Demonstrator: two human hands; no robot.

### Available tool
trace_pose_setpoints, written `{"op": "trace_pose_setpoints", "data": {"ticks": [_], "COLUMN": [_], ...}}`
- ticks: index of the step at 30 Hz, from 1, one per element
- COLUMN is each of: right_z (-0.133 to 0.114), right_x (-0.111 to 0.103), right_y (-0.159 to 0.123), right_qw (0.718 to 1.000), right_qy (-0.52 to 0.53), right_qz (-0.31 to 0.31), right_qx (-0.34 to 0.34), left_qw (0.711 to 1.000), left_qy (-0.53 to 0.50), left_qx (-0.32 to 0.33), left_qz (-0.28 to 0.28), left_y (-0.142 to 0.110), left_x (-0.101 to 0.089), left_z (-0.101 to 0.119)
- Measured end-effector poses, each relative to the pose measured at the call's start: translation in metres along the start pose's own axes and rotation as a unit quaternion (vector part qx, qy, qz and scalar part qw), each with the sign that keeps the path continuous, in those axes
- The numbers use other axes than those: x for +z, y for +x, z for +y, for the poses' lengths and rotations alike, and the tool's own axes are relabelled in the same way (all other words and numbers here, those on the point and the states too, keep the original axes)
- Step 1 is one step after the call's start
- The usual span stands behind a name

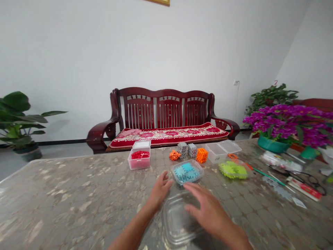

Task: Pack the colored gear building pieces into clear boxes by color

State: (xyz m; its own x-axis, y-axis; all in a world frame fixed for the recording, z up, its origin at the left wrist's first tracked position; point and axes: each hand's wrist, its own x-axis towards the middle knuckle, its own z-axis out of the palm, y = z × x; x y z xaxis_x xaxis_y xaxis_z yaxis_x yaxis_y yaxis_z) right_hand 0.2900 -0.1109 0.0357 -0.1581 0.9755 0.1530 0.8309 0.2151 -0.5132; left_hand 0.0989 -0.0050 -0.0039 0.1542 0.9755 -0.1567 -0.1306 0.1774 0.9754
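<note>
A clear plastic container full of blue interlocking pieces sits on the table ahead of both hands. My left hand is beside its near left corner, thumb and fingers apart, with nothing visible in it. Fingers spread, my right hand hovers over a clear plastic lid lying close to me and hides its right part. The fingertips of the right hand reach toward the container's near edge; whether they touch it I cannot tell.
Beyond stand a box of red pieces, orange and grey assembled shapes, and an open clear box. Rightward are green pieces, a paintbrush-like stick, glasses and purple flowers. A wooden bench stands behind.
</note>
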Motion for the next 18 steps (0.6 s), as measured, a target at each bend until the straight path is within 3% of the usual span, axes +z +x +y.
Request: {"op": "trace_pose_setpoints", "data": {"ticks": [2,3,6,9,13,18], "right_z": [0.013,0.019,0.031,0.027,0.022,0.035], "right_x": [-0.015,-0.02,-0.023,-0.014,-0.002,0.002], "right_y": [0.031,0.047,0.09,0.115,0.119,0.091], "right_qw": [0.998,0.997,0.994,0.986,0.98,0.982], "right_qy": [-0.015,-0.036,-0.101,-0.143,-0.164,-0.181], "right_qz": [0.061,0.07,0.008,-0.069,-0.096,-0.06], "right_qx": [-0.007,-0.015,-0.028,-0.041,-0.055,-0.012], "left_qw": [0.997,0.981,0.895,0.84,0.8,0.724], "left_qy": [0.048,0.143,0.363,0.447,0.488,0.614], "left_qx": [0.053,0.107,0.145,0.15,0.165,0.09], "left_qz": [-0.027,-0.082,-0.214,-0.269,-0.308,-0.302], "left_y": [-0.018,-0.028,-0.054,-0.068,-0.072,-0.069], "left_x": [-0.002,-0.003,0.001,0.006,-0.002,-0.028], "left_z": [0.005,0.007,0.006,0.002,0.01,0.039]}}
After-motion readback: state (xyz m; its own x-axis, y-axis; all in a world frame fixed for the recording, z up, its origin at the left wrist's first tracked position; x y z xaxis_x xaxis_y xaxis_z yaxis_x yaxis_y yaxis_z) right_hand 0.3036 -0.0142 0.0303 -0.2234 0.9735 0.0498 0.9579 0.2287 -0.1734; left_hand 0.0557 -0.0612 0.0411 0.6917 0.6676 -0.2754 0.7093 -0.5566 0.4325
